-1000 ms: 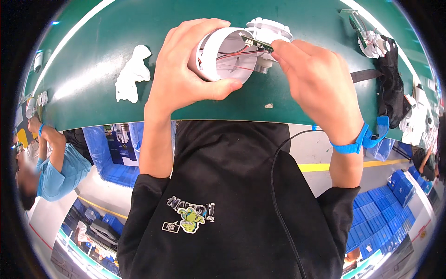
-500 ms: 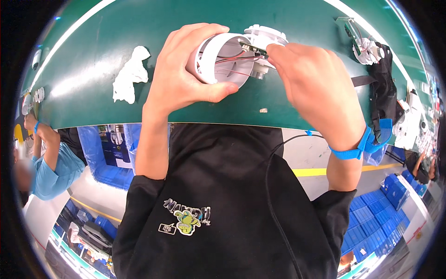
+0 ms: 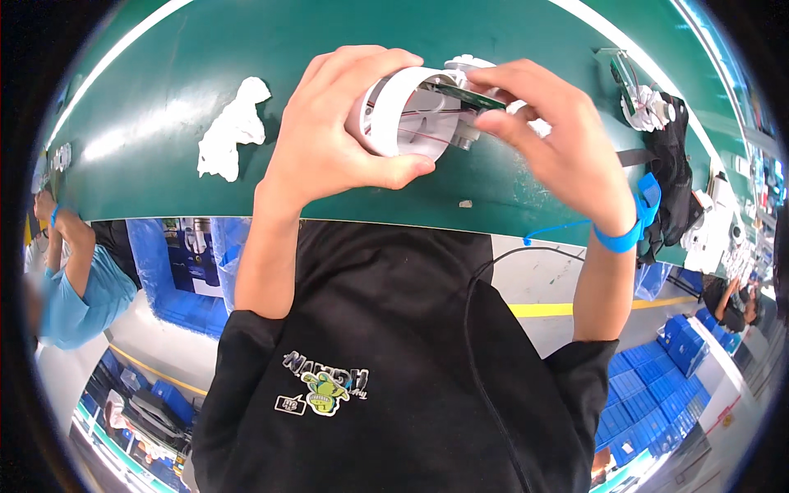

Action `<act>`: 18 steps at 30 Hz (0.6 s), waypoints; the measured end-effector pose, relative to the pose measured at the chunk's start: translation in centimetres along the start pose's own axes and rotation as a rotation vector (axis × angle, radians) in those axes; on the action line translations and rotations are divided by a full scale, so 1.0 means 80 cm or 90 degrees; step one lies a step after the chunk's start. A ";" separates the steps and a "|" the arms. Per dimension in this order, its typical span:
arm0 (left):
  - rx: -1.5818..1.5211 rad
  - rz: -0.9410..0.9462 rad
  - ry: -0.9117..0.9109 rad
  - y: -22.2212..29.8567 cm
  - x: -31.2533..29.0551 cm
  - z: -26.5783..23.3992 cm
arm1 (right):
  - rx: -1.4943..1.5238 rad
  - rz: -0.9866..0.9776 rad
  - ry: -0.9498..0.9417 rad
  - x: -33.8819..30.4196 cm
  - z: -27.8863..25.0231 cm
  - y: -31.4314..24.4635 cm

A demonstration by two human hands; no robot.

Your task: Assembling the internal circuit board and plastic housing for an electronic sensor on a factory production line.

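The left hand [image 3: 337, 123] is wrapped around the white shell [image 3: 393, 107], fingers over its top and thumb along its near rim, much as in the two earlier frames. The shell lies on its side in that grip, near the far middle of the surface [image 3: 353, 25], its mouth facing right.

The change is at the right hand [image 3: 479, 99]. Before, its fingertips were pinched on the end of the green board [image 3: 472, 97]; now thumb and forefinger stand apart, one on either side of the board, and the free end shows between them. Whether either finger touches it, I cannot tell. The board slants out of the shell's mouth, more of its green length in sight than before. Thin wires [image 3: 429, 112] run inside the shell.

The white disc [image 3: 468, 62] behind the board, plain to see earlier, is now mostly covered by the right hand. On the right wrist, the loose end of the blue strap [image 3: 622, 241] points upward instead of out to the right, and a blue cord [image 3: 559, 230] stretches left from near it.

The crumpled white cloth [image 3: 234, 131] and the small scrap [image 3: 466, 204] lie on the surface as before.
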State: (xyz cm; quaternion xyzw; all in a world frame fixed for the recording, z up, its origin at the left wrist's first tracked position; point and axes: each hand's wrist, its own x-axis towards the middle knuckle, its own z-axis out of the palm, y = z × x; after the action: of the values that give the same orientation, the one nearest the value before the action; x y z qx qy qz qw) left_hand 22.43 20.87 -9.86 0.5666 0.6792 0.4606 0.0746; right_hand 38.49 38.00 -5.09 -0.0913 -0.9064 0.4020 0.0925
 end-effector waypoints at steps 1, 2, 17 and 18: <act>-0.003 -0.005 0.003 0.001 0.001 0.001 | 0.034 0.002 0.015 0.002 -0.001 0.009; -0.004 -0.005 0.005 0.002 0.001 0.001 | 0.072 0.014 0.013 0.005 -0.002 0.014; 0.031 -0.034 -0.036 0.000 0.009 0.000 | 0.003 -0.006 -0.170 0.068 -0.001 0.026; 0.044 -0.034 -0.033 0.001 0.010 0.000 | -0.009 -0.043 -0.150 0.068 0.002 0.024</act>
State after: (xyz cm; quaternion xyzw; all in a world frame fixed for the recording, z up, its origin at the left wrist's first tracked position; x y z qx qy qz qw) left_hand 22.19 21.50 -9.47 0.5620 0.7076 0.4198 0.0850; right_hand 33.34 40.46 -6.11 -0.0131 -0.9165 0.3999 -0.0021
